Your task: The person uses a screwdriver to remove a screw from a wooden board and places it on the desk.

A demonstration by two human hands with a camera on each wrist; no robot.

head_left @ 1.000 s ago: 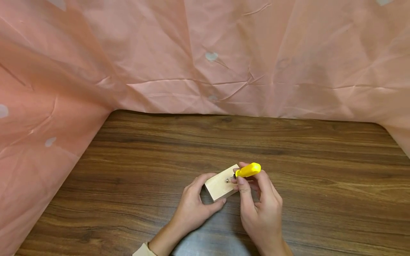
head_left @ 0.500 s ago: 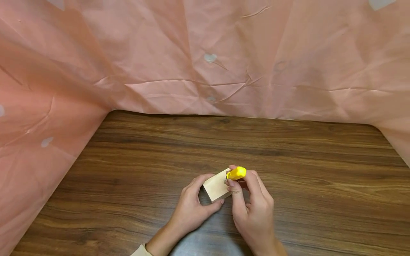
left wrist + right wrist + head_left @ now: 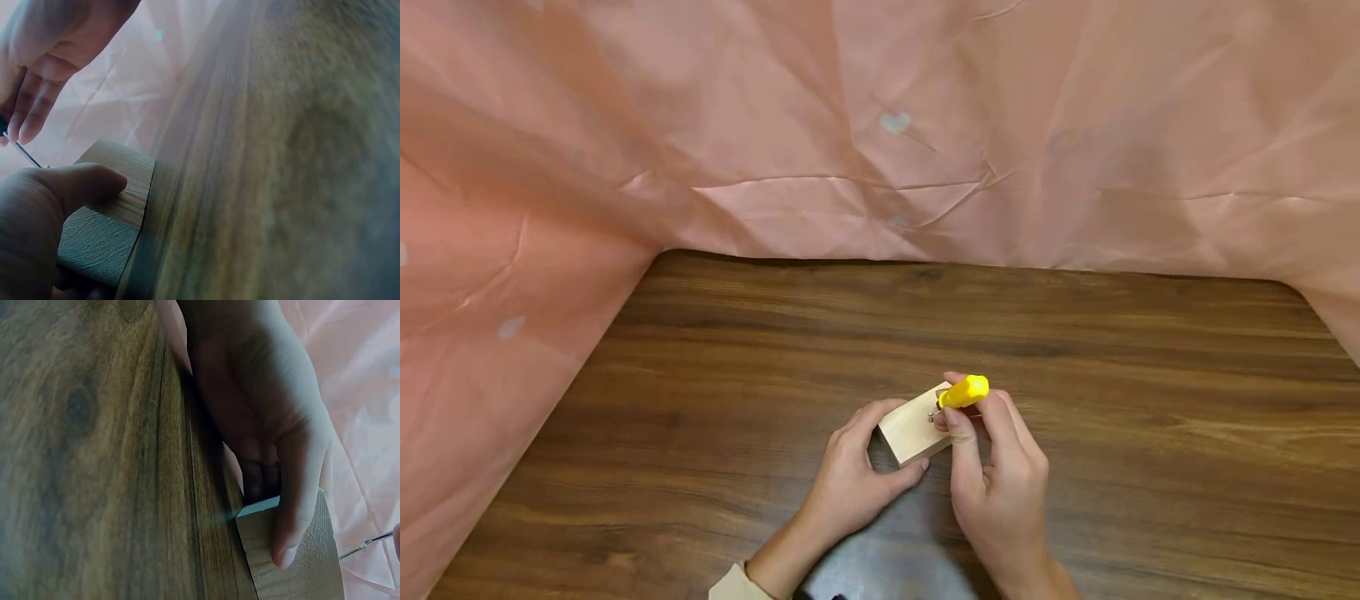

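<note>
A pale wooden block (image 3: 910, 433) lies on the table, gripped at its left end by my left hand (image 3: 853, 487), thumb along the near side. From its top face stands a small metal screw (image 3: 354, 552), partly sunk in the wood. My right hand (image 3: 1006, 479) pinches a yellow-handled screwdriver (image 3: 966, 391) between thumb and fingers, tilted to the right over the block. In the right wrist view the shaft meets the screw's head. The left wrist view shows the left thumb pressing on the block's side (image 3: 125, 159).
The brown wood-grain table (image 3: 737, 350) extends around both hands. Pink cloth (image 3: 775, 125) with pale hearts hangs along its back and left edges. A small dark thing (image 3: 838, 597), too cut off to identify, shows at the bottom edge.
My right hand moved left with the screwdriver, bringing it over the screw, then shifted slightly back up and right. The left hand keeps its hold on the block.
</note>
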